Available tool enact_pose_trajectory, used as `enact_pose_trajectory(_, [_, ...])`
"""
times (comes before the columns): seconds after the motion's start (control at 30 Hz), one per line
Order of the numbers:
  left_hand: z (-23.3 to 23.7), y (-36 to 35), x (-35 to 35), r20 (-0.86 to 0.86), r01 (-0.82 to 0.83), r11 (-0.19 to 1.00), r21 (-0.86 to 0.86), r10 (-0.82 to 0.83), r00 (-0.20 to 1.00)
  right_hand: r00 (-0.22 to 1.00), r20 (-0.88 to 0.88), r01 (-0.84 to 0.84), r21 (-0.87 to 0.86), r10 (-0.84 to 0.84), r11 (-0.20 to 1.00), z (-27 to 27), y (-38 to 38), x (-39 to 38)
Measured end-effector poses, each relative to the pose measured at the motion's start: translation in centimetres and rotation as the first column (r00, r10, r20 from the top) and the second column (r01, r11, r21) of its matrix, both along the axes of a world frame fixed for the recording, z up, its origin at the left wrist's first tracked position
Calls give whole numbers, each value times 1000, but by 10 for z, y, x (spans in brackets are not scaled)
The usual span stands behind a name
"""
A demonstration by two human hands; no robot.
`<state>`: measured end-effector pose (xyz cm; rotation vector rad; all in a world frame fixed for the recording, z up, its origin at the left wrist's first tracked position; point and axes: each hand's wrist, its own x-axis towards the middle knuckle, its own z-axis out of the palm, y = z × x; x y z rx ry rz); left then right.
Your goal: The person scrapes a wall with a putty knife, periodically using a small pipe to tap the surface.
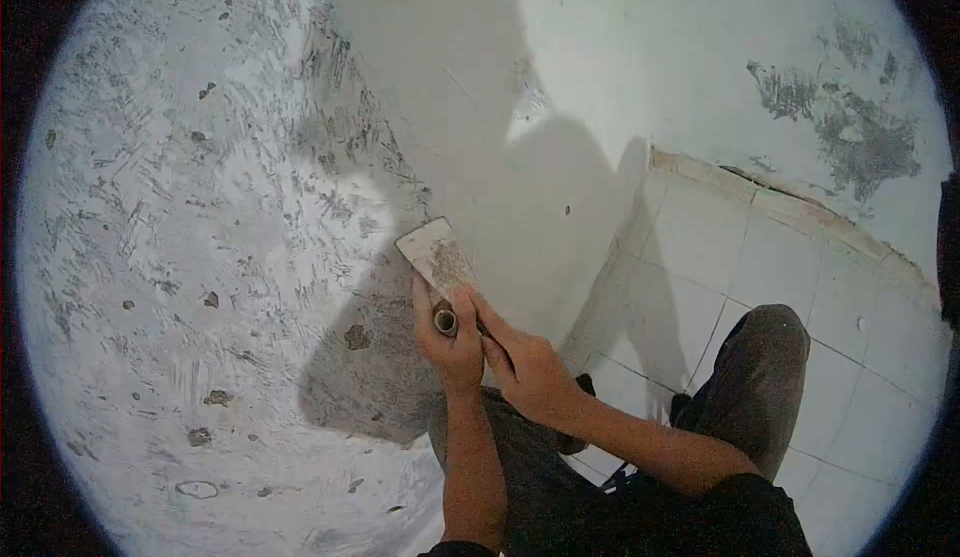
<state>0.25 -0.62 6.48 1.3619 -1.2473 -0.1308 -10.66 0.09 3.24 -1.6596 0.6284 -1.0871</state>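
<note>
A broad flat trowel blade (428, 241), smeared with grey-brown plaster, lies close to the wall just beyond my hands. My left hand (457, 357) is closed around a handle whose round, hollow end (446, 322) faces me. From the right, my right hand (533, 375) meets it, fingers closed around a slim dark handle (488, 335) that looks like a putty knife's. Its blade is hard to separate from the trowel. Around the blade the wall changes from rough, pitted plaster (200, 247) on the left to a smooth grey coat (525, 227) on the right.
At right, white floor tiles (700, 237) meet the walls along a broken edge strip (790, 207). The adjoining wall has a dark bare patch (860, 137). My bent knee (765, 357) is close below. My shadow (440, 57) falls across the work area.
</note>
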Motion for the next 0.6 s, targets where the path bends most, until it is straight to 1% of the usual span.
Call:
enact_pose_trajectory(0.13, [-2, 2, 4, 51, -38, 998, -50, 40, 998, 999, 38, 23, 9, -24, 1000, -13, 10, 12])
enact_pose_trajectory(0.2, [-7, -1, 7, 42, -35, 999, -40, 36, 998, 993, 85, 84, -56, -79, 995, -24, 11, 19])
enact_pose_trajectory(0.23, [-9, -1, 9, 31, -28, 999, -35, 29, 999, 993, 87, 81, -54, -76, 995, -26, 11, 18])
enact_pose_trajectory(0.27, [-9, -1, 11, 33, -29, 999, -33, 30, 999, 999, 35, 39, -11, -38, 999, -26, 10, 16])
enact_pose_trajectory(0.3, [-9, -1, 13, 52, -34, 999, 18, 33, 998, 1000, -17, -1, 34, 2, 999, -24, 9, 14])
enact_pose_trajectory(0.33, [-9, -1, 14, 70, -39, 997, 68, 34, 997, 1000, -16, 0, 37, 1, 999, -22, 9, 12])
enact_pose_trajectory(0.37, [-9, 0, 14, 70, -37, 997, 71, 32, 997, 999, -40, 13, 20, -12, 1000, -20, 8, 10])
enact_pose_trajectory(0.43, [-7, 0, 12, 171, -125, 984, 126, 103, 980, 998, -64, 27, 4, -26, 1000, -21, 6, 10])
enact_pose_trajectory(0.5, [-10, 0, 12, 173, -135, 983, 124, 112, 979, 997, -21, 68, -77, -70, 995, -25, 4, 12])
enact_pose_trajectory(0.53, [-11, -1, 12, 175, -145, 982, 119, 123, 977, 997, -22, 67, -78, -69, 995, -25, 4, 12])
enact_pose_trajectory(0.57, [-12, -3, 11, 199, -140, 988, 71, 123, 972, 996, -74, 48, -26, -49, 999, -22, 4, 10])
enact_pose_trajectory(0.6, [-10, -3, 10, 195, -140, 988, 70, 125, 973, 992, -126, 31, 25, -27, 999, -21, 4, 9])
